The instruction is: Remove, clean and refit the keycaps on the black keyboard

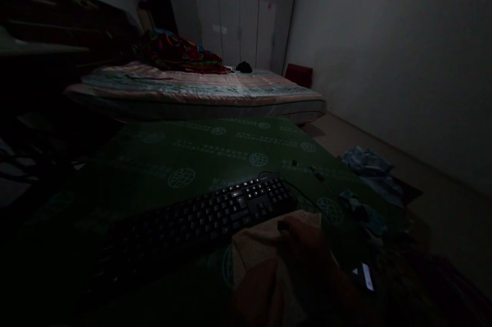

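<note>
In dim light, a beige cloth (255,242) lies on the green board in front of a black keyboard (200,219), touching or overlapping its near edge. My right hand (309,245) is over the cloth, its fingers closed in a pinch on a small black piece (283,225) that looks like a keycap. Closer to me, my left hand (257,291) is on the cloth, fingers bent and pressed together on the fabric; the dark hides much of them. The keyboard lies at a slant, and its cable runs off behind its right end.
The green board (200,155) carries white globe prints. Small dark pieces (317,173) lie beyond the keyboard's right end. To the right are a crumpled cloth (363,214), a lit device screen (368,277) and pale fabric (367,163). A bed (200,94) stands behind.
</note>
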`<state>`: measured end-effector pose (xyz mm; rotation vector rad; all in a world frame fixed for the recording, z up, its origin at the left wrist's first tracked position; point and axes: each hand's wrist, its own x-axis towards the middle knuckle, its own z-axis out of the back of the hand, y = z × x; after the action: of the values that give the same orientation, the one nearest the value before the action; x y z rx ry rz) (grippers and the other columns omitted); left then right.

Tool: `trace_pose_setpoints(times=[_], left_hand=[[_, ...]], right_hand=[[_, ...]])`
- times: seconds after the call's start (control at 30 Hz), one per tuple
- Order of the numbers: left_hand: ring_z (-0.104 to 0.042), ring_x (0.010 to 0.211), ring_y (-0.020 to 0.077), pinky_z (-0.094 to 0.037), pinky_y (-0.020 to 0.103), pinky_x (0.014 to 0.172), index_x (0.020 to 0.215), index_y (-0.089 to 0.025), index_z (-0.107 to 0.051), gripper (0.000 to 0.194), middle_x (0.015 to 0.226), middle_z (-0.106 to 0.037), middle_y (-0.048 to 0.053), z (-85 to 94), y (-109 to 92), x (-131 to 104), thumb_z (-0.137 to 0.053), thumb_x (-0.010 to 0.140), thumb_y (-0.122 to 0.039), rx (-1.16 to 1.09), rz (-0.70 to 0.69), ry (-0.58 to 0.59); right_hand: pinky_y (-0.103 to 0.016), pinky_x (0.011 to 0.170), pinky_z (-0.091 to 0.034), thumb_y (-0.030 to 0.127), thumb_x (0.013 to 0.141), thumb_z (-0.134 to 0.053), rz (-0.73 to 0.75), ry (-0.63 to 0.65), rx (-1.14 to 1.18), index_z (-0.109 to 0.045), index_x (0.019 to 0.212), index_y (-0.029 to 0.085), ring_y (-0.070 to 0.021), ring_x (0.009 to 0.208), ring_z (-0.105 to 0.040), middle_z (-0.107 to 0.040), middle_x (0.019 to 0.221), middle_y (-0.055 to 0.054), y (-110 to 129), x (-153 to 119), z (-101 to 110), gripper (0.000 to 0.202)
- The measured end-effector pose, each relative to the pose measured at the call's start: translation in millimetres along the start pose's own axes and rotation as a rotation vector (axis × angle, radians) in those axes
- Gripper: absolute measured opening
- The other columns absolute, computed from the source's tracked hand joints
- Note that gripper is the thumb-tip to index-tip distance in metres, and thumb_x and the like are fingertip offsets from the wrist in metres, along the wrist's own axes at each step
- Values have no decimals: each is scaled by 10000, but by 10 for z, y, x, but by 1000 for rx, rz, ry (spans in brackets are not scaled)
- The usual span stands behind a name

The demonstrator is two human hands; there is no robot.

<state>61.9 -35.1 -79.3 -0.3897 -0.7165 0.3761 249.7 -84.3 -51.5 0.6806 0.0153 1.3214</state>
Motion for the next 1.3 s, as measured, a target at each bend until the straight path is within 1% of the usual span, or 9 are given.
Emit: trace_pose_setpoints(times=[0.17,0.23,0.3,0.47,0.57,0.7,0.83,1.13,1.3], left_hand=[[-596,1084,237,-531,371,881,1172,-124,-559,361,1168,-654,137,-48,-160,426,-429,835,-122,171,-184,-118],[-543,1158,285,-513,432,896,1156,-123,-570,360,1252,-605,148,-103,-189,579,-477,809,-132,263,-161,34],[-570,1106,289,-513,444,870,1095,-113,-596,316,1195,-634,153,-171,-189,668,-501,794,-112,322,-145,94],[-599,1004,284,-493,470,825,951,-124,-622,208,1078,-675,146,-270,-143,639,-519,772,-104,345,-167,116],[-573,1043,276,-454,476,873,996,-124,-606,237,1097,-661,147,-282,-120,571,-479,797,-109,336,-200,77],[-573,1006,253,-438,457,874,1059,-122,-582,276,1041,-674,121,-312,-95,525,-438,825,-89,338,-239,4],[-569,998,250,-439,460,889,1111,-110,-553,298,1035,-663,123,-298,-109,500,-434,838,-99,293,-222,47],[-556,998,245,-410,489,938,1019,-158,-585,301,1012,-657,102,-352,-145,429,-408,800,-50,215,-133,4],[-552,1034,240,-414,469,949,1053,-152,-573,308,1075,-651,106,-267,-158,442,-438,793,-56,200,-141,107]], right_hand=[[-223,679,-513,280,908,-422,-141,-209,80,-625,1014,188,-158,807,-690,-723,944,-64,-57,-49,126,246],[-218,655,-518,291,901,-440,-217,-252,97,-634,987,198,-153,773,-690,-724,929,-54,-51,-66,183,232],[-203,647,-520,286,898,-449,-258,-286,133,-637,989,202,-142,762,-690,-727,917,-43,-22,-106,207,225],[-189,664,-519,260,901,-437,-246,-293,137,-642,993,219,-131,770,-689,-728,916,-30,25,-212,156,229],[-200,688,-504,247,906,-424,-150,-184,42,-637,1029,203,-137,787,-684,-725,940,-51,-48,-103,174,249],[-217,634,-456,255,880,-490,-99,158,-247,-641,1056,201,-173,771,-687,-732,891,-63,-171,311,296,239],[-210,601,-394,293,901,-492,-48,427,-464,-648,1065,217,-182,787,-685,-733,881,-63,-205,686,397,238],[-204,611,-387,295,889,-514,39,562,-521,-684,1038,232,-169,809,-679,-732,928,-55,-226,880,415,235],[-214,641,-418,301,866,-545,40,616,-477,-686,1074,283,-179,858,-678,-730,980,-28,-244,987,447,252]])
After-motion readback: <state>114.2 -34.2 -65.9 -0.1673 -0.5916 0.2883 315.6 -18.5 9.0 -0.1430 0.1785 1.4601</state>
